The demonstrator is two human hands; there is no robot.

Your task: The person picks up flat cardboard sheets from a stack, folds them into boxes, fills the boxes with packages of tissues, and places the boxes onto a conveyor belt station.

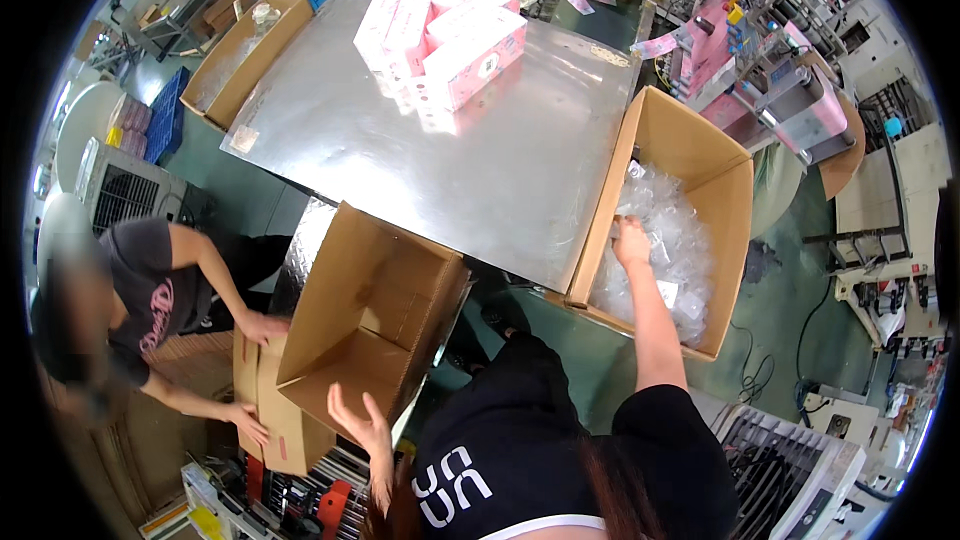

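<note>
**Right fingers in clear plastic pieces; left hand free by tilted carton**

Clear plastic pieces (668, 215) are heaped loosely in the filled carton (705, 135), under and to the right of the fingers of the right hand (632, 243). Those fingers are curled near the carton's left wall; whether a piece is pinched can't be told, tips are hidden. Fingers of the left hand (368, 430) are spread apart, nothing held, near the lower lip of the tilted carton (345, 265); contact with it can't be confirmed.

Ahead and left of the right fingers: metal table (430, 180), with pink-and-white boxes (475, 62) bunched at its far side. Beyond the left fingers, to the left: a folded cardboard piece (275, 405), gripped by a co-worker (165, 285). Well ahead and right of the right fingers: machine with pink film (720, 70).

Risks, as judged:
- Several pieces could be dragged out at once if they are nested or snagged; thin-looking plastic may be creased by a hard pinch.
- Right wrist could be scraped on the cardboard edge, as the reach is made close to the wall.
- Tilted carton could be tipped if knocked; its support isn't clearly visible.
- Left hand could be bumped if the cardboard is swung over, co-worker being close.
</note>
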